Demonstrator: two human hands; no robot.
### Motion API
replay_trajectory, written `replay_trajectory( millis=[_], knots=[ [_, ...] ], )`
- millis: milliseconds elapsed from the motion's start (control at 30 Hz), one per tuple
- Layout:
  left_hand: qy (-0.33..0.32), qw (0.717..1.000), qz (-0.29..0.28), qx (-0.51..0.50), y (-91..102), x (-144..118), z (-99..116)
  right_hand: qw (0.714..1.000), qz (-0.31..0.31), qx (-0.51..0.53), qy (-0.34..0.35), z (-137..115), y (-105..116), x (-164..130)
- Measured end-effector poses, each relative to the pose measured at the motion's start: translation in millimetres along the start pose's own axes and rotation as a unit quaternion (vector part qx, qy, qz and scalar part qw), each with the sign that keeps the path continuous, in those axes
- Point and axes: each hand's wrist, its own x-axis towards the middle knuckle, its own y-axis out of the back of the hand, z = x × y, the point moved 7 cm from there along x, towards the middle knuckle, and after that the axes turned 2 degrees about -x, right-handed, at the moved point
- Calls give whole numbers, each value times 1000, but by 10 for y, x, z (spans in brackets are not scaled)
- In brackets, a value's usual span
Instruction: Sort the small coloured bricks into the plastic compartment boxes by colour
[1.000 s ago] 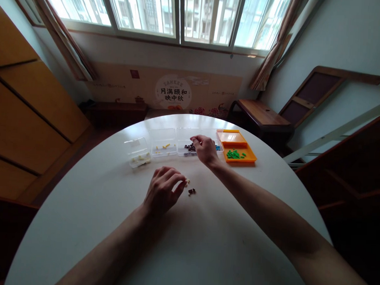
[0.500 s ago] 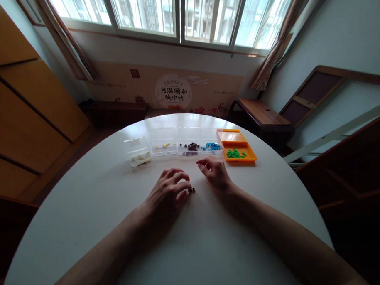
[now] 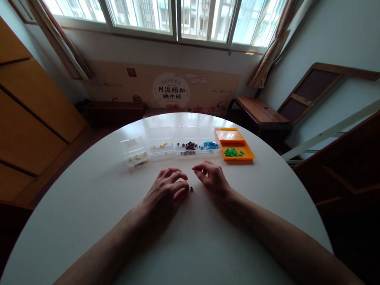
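Note:
My left hand (image 3: 166, 190) rests on the round white table (image 3: 205, 247), fingers curled with the tips down. A few small dark pieces (image 3: 191, 188) lie just off its fingertips. My right hand (image 3: 211, 176) hovers a little to the right of those pieces, fingers loosely curled and apart, with nothing visible in it. Whether anything sits under my left fingers is hidden.
A row of boxes stands at the table's far side: a clear box of pale pieces (image 3: 131, 145), a clear box of yellow pieces (image 3: 159, 135), a clear box of dark pieces (image 3: 184, 136), blue pieces (image 3: 209, 145), and an orange tray (image 3: 230, 136) holding green pieces (image 3: 232, 152).
My right hand drew back from the dark-piece box to the table next to my left hand. My left hand lowered its fingers; the pale piece at its fingertips is no longer seen.

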Motion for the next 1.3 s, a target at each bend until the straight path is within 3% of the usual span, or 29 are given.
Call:
replay_trajectory(
  millis=[500, 633, 733, 800, 1000, 1300],
  knots=[
    [-5, 1000, 9, 13, -6, 18, -15, 1000, -9, 2, 3, -2, -14, -8],
    [-3, 995, 90, 36, 117, 4, -33, 999, -30, 31, -14, -22, -47, -8],
    [0, 984, 171, 53, 239, -33, -36, 993, -84, 87, -15, -89, -140, -27],
    [-7, 979, 195, 58, 281, -48, -22, 983, -117, 142, -16, -142, -201, -46],
    [-13, 978, 201, 52, 293, -52, -7, 967, -143, 208, -34, -162, -275, -67],
    [-21, 978, 200, 54, 291, -55, -7, 987, -94, 132, 1, -217, -193, -47]
  ],
)
